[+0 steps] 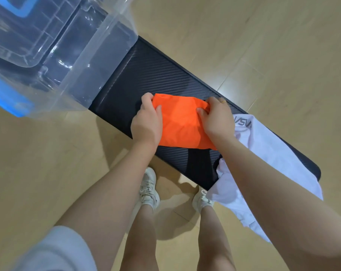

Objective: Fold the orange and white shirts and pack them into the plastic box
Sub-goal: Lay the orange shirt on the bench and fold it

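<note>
Folded bright orange shirt [182, 124] on black ribbed table [146, 75], pinched at both ends by left hand [147, 122] and right hand [217, 119]. Clear plastic box [54, 55] near. Crumpled white shirt [263, 163] overhanging the edge, likely to slide off.

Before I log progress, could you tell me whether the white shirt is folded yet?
Not folded. The white shirt lies rumpled, draped over the black bench's edge; both hands grip the orange shirt.

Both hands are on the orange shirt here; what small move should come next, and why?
Probably lift the orange shirt toward the plastic box. It already looks folded compact, the left hand and right hand grip its two ends, and the white shirt lies unfolded.
</note>
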